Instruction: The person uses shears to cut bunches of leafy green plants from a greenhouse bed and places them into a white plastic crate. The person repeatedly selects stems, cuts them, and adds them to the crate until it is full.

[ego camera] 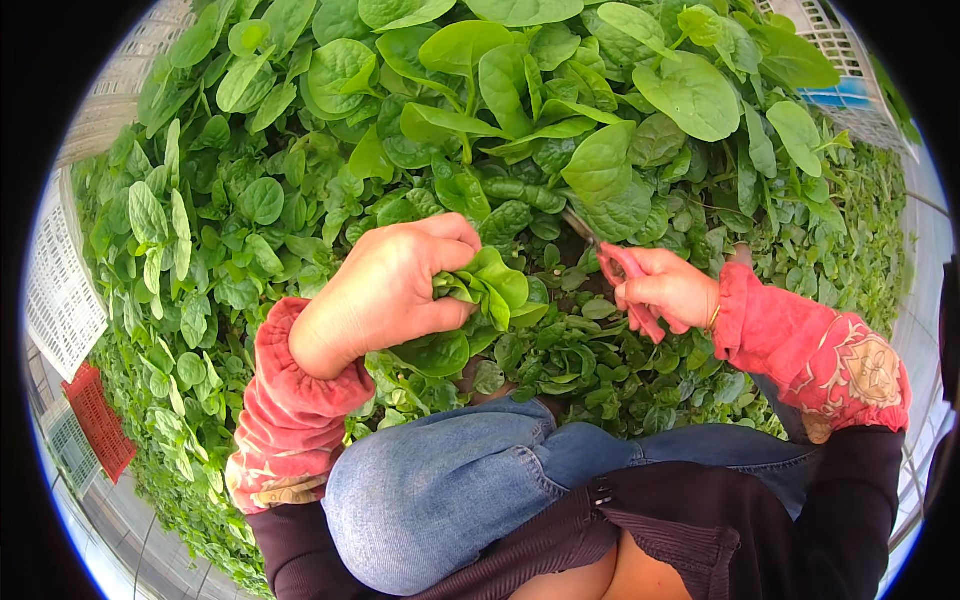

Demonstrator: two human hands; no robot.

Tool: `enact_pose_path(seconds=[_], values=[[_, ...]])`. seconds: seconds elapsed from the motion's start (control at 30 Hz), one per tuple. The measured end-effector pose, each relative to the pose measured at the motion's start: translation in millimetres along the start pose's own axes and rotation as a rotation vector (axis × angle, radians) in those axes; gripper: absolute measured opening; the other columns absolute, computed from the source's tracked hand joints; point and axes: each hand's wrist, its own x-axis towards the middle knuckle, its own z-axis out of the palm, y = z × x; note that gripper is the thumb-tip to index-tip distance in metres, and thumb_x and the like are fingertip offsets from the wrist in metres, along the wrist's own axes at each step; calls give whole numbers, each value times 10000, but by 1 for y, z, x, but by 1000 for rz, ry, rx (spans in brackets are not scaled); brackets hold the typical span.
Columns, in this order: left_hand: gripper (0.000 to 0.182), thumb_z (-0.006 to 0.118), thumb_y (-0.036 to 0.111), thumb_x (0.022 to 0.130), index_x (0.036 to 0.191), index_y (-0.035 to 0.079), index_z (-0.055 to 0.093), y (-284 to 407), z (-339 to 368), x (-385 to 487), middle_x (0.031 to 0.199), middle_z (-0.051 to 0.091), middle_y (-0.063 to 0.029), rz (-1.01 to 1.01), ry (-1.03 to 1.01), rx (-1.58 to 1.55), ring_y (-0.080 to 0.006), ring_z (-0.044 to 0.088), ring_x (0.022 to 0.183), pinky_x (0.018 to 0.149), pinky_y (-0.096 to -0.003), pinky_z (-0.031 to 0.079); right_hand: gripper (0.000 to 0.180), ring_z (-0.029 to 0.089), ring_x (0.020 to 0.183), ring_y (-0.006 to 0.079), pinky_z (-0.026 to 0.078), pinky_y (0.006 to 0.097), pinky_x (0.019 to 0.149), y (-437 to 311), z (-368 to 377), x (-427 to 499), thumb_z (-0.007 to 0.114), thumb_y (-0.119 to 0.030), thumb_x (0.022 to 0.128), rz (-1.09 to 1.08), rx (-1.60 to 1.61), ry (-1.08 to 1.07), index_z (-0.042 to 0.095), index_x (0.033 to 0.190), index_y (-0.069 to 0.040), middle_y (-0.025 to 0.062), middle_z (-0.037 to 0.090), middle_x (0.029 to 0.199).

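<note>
My left hand is closed around a bunch of green leaves, which stick out to the right of its fingers and hang below them. In my right hand are red-handled scissors. Their metal blades point up and left, and their tips lie by the broad leaves of a plant; whether the blades touch a stem I cannot tell. Low leafy growth and some dark soil lie between the two hands. Both forearms wear red patterned sleeve covers.
Dense leafy plants rise ahead. White plastic crates stand at the left, with a red crate below them. Another white crate is at the upper right. My bent knees in jeans are close below the hands.
</note>
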Motion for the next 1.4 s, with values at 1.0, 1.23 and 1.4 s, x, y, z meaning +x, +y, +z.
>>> enact_pose_path(seconds=[1.0,1.23,1.4], values=[[460,778,13,513,964,75,714,-41,84,-30,1287,567,-121,8,355,284,-335,552,1210,878,-369,532,316,652,618,258,572,405,544,-4,20,61,581,-261,886,207,255,-256,535,998,31,164,620,800],[293,702,-25,641,932,11,697,-45,76,-28,1008,698,-109,46,342,-166,-317,641,1066,992,-400,466,228,633,569,195,527,349,430,2,14,50,570,-216,886,15,236,-132,532,952,-2,100,604,773],[434,701,-7,691,1121,18,646,-20,36,-37,1059,673,-121,-83,271,-358,-200,642,993,887,-303,498,304,612,633,186,502,301,496,5,6,49,581,-224,885,-207,279,83,513,1097,-17,76,579,861]])
